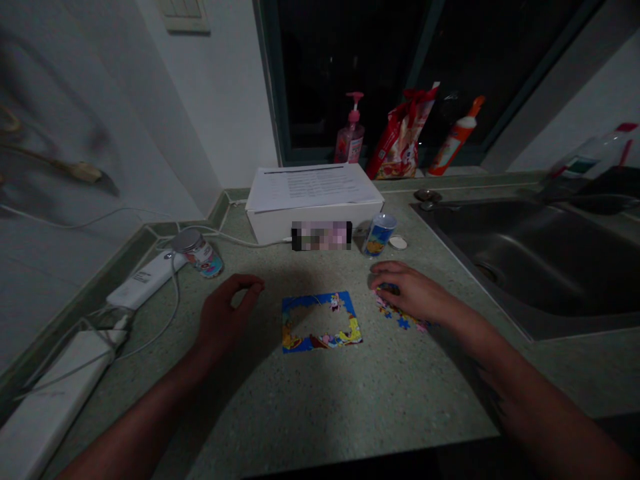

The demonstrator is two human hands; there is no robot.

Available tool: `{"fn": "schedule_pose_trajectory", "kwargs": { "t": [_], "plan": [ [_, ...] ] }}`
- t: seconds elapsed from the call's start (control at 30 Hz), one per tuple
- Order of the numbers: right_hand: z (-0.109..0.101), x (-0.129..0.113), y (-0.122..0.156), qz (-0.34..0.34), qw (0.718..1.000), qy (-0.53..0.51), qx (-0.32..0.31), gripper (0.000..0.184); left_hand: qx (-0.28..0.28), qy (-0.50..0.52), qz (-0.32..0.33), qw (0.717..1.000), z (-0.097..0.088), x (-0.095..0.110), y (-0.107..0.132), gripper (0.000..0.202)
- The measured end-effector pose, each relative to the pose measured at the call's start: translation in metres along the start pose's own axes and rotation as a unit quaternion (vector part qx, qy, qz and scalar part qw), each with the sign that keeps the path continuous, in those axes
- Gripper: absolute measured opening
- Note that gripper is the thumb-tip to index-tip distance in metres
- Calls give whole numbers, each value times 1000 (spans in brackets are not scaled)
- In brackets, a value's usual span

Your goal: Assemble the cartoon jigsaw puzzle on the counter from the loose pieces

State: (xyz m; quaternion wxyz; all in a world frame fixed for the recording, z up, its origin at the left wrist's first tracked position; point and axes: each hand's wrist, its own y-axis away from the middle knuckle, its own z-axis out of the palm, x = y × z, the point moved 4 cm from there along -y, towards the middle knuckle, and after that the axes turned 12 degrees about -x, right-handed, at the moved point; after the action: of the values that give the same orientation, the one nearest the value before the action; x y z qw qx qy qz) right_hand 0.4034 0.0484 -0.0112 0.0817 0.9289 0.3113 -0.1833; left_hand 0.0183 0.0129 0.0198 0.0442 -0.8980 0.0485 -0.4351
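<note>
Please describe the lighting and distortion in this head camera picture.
In the head view, the light is dim, a shadow darkens the countertop by the left hand, the lens bends its edges, and a pixelated patch covers the white box.

Steel sink (530, 260), pink pump bottle (351, 133)

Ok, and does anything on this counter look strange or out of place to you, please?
Yes, the jigsaw puzzle looks unfinished: only its border is joined, so the middle stands open and the counter shows through. Loose pieces lie scattered beside it, partly under the right hand.
</note>
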Motion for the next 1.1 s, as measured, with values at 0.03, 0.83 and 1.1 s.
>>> {"fn": "schedule_pose_trajectory", "kwargs": {
  "t": [0.03, 0.83, 1.1],
  "plan": [
    [0, -2, -1, -3, 1000, -5, 4, 25, 2, 1, 2, 1000, 0, 0, 0, 26],
    [7, -19, -8, -11, 1000, 16, 18, 18, -6, -4, -6, 1000, 0, 0, 0, 27],
    [10, -17, -9, -5, 1000, 17, 26, 15, -11, -3, -7, 1000, -1, 2, 0, 27]
  ]
}}
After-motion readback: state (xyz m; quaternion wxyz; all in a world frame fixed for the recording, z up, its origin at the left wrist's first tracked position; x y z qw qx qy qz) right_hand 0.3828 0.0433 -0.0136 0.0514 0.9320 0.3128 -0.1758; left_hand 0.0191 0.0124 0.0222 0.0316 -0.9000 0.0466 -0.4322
